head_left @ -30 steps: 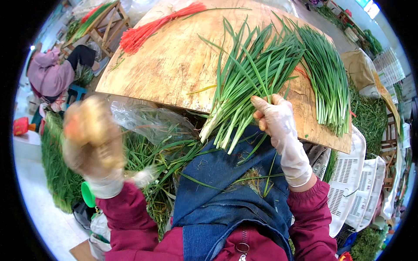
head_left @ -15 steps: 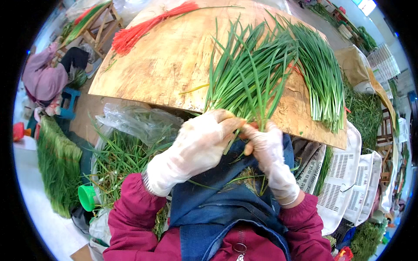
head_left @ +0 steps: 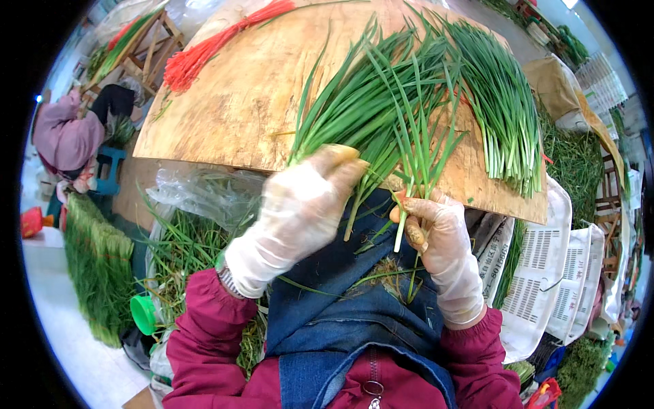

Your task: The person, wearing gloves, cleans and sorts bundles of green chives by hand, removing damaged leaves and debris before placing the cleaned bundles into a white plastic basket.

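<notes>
From my remote seat I look down past the wearer's maroon sleeves and dark blue denim apron (head_left: 334, 293) at a wooden board (head_left: 231, 109). Both hands wear thin, whitish, see-through gloves. The right hand (head_left: 441, 228), just off the near edge of the board, is closed in a pinch: thumb and fingers have hold of a few green stalks (head_left: 417, 153), whose leaves point up and away over the board while a pale stem end pokes out below. The left hand (head_left: 300, 204) has its fingers curled at the lower ends of a loose heap of long green leaves (head_left: 368, 102); I cannot tell whether it grips any of them. That heap lies across the middle of the board, leaf tips toward the far side. To its right, partly overlapped by it, lies a neat bundle (head_left: 501, 116) with a red tie, pale ends toward me. At the far left of the board rests a sheaf of red strips (head_left: 211, 51). Below the board's left side are clear plastic (head_left: 204, 194) and loose greens (head_left: 194, 245). Farther left, a person in pinkish purple (head_left: 68, 133) is beside a blue stool (head_left: 111, 163).
</notes>
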Motion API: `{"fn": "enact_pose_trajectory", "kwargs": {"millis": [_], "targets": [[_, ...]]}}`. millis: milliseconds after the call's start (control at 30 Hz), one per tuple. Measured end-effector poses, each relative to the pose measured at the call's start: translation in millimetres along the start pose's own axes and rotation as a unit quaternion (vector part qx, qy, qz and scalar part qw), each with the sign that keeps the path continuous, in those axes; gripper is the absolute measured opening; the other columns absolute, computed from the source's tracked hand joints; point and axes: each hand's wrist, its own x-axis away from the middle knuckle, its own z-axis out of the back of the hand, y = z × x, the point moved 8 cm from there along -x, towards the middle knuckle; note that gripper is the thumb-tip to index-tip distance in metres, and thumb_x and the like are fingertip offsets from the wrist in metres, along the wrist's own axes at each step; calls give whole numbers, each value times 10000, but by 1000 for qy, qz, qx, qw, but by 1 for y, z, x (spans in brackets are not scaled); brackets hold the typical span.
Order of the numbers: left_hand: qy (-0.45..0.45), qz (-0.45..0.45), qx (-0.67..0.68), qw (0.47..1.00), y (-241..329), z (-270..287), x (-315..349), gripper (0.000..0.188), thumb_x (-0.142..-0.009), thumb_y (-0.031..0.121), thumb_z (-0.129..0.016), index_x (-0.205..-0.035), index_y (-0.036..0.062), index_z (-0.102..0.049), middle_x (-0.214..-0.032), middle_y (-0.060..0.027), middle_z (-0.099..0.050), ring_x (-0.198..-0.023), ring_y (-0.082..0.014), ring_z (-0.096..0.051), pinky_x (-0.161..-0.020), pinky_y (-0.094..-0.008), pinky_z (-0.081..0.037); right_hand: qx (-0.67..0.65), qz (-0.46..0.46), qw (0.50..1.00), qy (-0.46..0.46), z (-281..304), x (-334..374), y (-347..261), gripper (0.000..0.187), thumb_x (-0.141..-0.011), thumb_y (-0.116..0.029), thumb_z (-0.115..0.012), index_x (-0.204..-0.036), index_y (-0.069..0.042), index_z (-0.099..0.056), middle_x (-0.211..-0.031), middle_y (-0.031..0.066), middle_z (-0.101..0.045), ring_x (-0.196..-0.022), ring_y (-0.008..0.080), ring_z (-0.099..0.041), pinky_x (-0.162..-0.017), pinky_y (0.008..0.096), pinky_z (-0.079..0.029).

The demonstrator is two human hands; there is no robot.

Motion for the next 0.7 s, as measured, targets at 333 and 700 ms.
{"fn": "enact_pose_trajectory", "kwargs": {"millis": [333, 700], "targets": [[-217, -3, 52, 975, 27, -12, 18, 122, -681, 92, -582, -796, 97, -624, -672, -51, -548, -583, -215, -565, -501, -305, -447, 29, -8, 997, 75, 16, 0, -5, 137, -746, -51, -539, -849, 39, -546, -623, 98, -577, -369, 68, -407, -322, 168, -252], [-38, 298, -269, 915, -33, 113, 128, 360, -690, 107, -650, -1039, 73, -570, -1168, -80, -496, -993, -224, -534, -831, -314, -440, -110, 10, 994, -4, 53, 13, -14, 228, -788, -91, -456, -969, 35, -512, -594, 40, -478, -383, 69, -354, -342, 182, -271]]}}
